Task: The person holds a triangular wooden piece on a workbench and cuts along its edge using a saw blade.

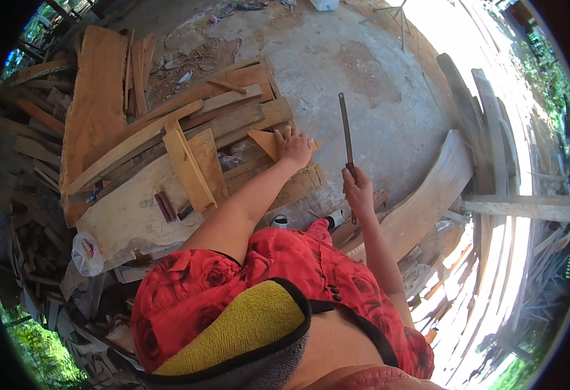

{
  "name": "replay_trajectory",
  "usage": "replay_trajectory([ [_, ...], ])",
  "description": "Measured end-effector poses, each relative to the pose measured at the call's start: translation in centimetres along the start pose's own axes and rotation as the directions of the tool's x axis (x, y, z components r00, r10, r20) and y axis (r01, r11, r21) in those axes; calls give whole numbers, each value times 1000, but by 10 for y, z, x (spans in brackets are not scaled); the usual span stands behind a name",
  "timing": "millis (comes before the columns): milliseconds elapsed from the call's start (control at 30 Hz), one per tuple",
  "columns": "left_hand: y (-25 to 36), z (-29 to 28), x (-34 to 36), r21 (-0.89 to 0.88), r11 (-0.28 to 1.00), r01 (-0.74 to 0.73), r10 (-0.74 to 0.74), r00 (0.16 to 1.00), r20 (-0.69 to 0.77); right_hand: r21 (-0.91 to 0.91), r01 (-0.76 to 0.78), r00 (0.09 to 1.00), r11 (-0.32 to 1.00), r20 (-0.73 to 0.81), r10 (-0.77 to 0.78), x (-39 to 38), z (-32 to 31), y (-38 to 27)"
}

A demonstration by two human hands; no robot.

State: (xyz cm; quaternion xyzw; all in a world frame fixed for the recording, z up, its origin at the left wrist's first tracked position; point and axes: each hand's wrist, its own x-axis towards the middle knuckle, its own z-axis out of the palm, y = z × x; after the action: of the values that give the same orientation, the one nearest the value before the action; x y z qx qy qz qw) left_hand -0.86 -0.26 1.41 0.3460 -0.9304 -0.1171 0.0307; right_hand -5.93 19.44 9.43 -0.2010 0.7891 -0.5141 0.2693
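My left hand (pixel 295 147) is over a pointed, orange-brown piece of wood (pixel 265 142), its fingers bent down on it and holding it against the stacked boards. One tip of that piece shows beyond my fingers on the right. My right hand (pixel 359 188) is closed round the lower part of a long, narrow, dark metal tool (pixel 345 127). The tool points up and away, apart from the wood, with a rounded far end. Its exact kind is unclear from this angle. Under my left hand lie several long planks (pixel 272 117).
A wide board (pixel 96 97) lies at the far left. Two dark reddish sticks (pixel 166 207) rest on a pale slab (pixel 126 224), beside a clear plastic bag (pixel 87 255). To the right, a long curved plank (pixel 421 188) leans near a post (pixel 519 208). Scrap wood is piled along the left.
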Motion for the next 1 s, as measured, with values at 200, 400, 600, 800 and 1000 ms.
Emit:
replay_trajectory([
  [200, -4, -6, 0, 44, 999, -18, 18, 1000, -3, -109, -28, 1000, 994, -14, 27, 8, 3, 23],
  [400, -4, -9, -9, 85, 995, -49, 46, 999, 28, -287, -14, 999, 958, 46, 29, 15, 18, 44],
  [600, -10, 4, -6, 77, 996, -50, 58, 993, -105, -509, 37, 996, 860, 90, 10, 26, 35, 47],
  [800, -5, 4, -4, 101, 994, -49, 59, 994, -96, -546, 107, 994, 831, 79, -75, 39, 49, 54],
  [1000, -4, 3, -3, 81, 995, -56, 63, 994, -87, -575, 87, 996, 813, 63, -63, 49, 54, 60],
])
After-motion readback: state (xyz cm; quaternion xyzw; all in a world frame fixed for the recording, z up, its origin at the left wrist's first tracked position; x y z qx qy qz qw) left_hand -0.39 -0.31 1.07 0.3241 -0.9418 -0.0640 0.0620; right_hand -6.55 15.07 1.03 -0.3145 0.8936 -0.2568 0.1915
